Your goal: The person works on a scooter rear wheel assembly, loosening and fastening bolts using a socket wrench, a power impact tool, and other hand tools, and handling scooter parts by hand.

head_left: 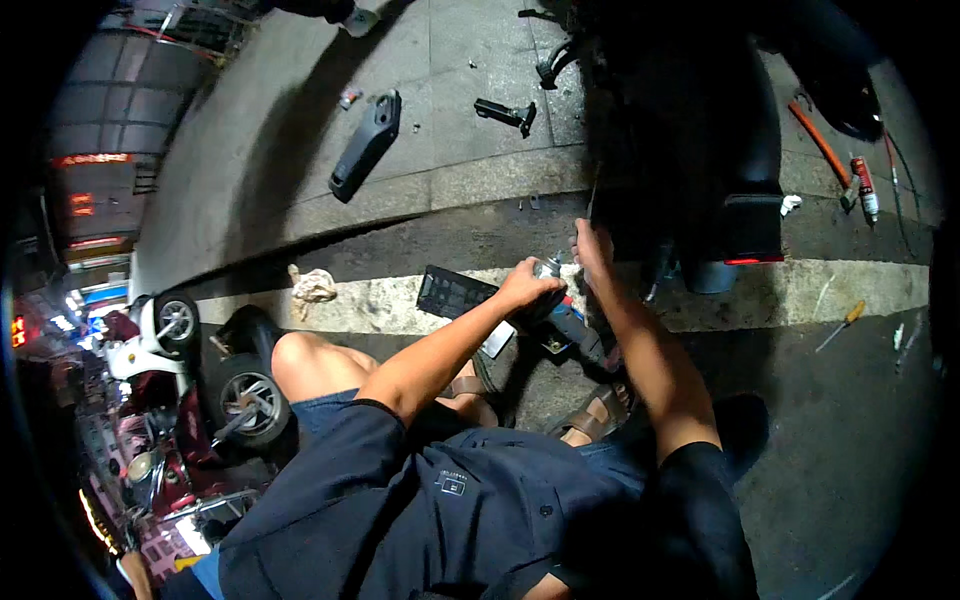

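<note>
My left hand [530,284] is closed round a small silvery metal part [548,268], whose kind I cannot make out. Just right of it, my right hand [593,252] is raised with its fingers closed; a thin rod [597,188] seems to stick up from it beside the dark vehicle. Below both hands a blue and black power tool [578,330] lies on the ground between my feet. A black sectioned tray [452,292] sits left of my left hand, and a flat pale object [497,340] rests near its corner.
A dark scooter-like vehicle [735,205] fills the upper right. An orange-handled tool [820,140], a red spray can [864,188] and a yellow-handled screwdriver [841,325] lie right of it. Beyond lies a long black casing [366,146] and a black bracket [506,115]. A crumpled rag [314,286] and parked scooters [160,400] are left.
</note>
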